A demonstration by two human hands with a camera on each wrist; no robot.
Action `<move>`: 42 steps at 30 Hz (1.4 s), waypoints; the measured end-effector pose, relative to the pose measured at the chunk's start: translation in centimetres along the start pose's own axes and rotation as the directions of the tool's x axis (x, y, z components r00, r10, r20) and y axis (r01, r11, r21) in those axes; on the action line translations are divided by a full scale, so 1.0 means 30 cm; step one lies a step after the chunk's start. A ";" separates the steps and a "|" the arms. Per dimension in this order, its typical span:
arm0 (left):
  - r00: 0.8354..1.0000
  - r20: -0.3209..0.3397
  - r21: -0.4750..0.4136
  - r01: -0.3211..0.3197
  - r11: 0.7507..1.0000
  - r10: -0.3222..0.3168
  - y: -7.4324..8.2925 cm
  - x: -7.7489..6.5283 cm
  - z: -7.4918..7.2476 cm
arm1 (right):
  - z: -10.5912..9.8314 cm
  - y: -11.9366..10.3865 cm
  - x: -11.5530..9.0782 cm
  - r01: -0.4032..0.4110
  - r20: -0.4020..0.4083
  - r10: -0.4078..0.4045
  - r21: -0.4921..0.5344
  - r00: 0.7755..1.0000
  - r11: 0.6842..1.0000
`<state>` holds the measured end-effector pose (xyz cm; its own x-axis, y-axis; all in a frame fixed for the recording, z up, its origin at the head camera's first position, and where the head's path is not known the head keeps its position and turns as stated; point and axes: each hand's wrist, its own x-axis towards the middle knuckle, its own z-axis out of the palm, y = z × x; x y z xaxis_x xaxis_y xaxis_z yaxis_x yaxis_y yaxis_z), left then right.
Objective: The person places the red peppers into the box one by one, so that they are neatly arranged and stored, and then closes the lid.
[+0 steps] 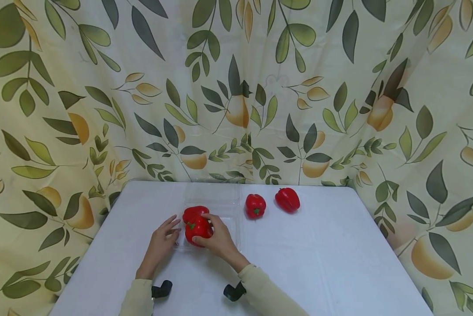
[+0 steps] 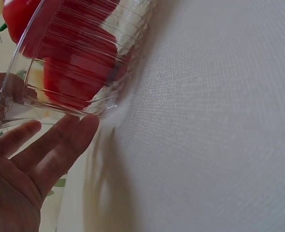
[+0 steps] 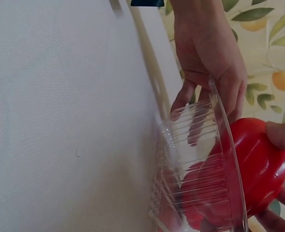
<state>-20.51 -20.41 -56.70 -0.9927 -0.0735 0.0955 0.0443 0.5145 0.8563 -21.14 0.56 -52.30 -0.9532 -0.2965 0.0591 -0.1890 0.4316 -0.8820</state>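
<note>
A clear plastic container with ribbed walls stands on the table, its lid folded back behind it. One red bell pepper lies inside, toward the back left. My right hand grips a second red bell pepper between thumb and fingers, at the height of the container's rim and partly over it. The green stem of this pepper faces left in the head view. At the container's left side, my left hand has its fingers extended, fingertips right at the lower wall.
Two more red bell peppers, one with its stem toward me and one lying on its side, sit right of the container. The white-covered table ends at a leaf-patterned curtain.
</note>
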 end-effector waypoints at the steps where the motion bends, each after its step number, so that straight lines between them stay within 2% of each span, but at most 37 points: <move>1: 1.000 0.000 -0.001 0.002 1.000 -0.002 0.000 0.000 0.000 | 0.001 0.000 0.000 -0.002 0.000 0.002 -0.005 1.000 1.000; 10: 1.000 0.013 -0.004 0.010 1.000 -0.010 0.001 -0.001 -0.004 | 0.007 0.003 0.007 0.003 0.029 -0.001 -0.056 1.000 0.998; 18: 1.000 0.013 -0.005 0.000 1.000 0.000 0.002 -0.002 -0.006 | -0.001 0.009 0.003 0.028 0.096 -0.017 -0.116 0.995 0.993; 31: 1.000 0.004 -0.006 -0.025 1.000 0.025 0.000 -0.002 -0.008 | -0.003 0.022 0.009 0.067 0.100 -0.055 -0.120 0.993 0.991; 42: 1.000 0.014 0.027 -0.004 1.000 0.004 0.000 -0.006 -0.010 | 0.004 0.023 0.021 0.068 0.119 -0.047 -0.175 0.992 0.982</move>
<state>-20.31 -20.67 -56.57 -0.9940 -0.0599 0.0919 0.0454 0.5377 0.8419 -21.85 0.58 -52.92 -0.9084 -0.4158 0.0446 -0.2914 0.5528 -0.7807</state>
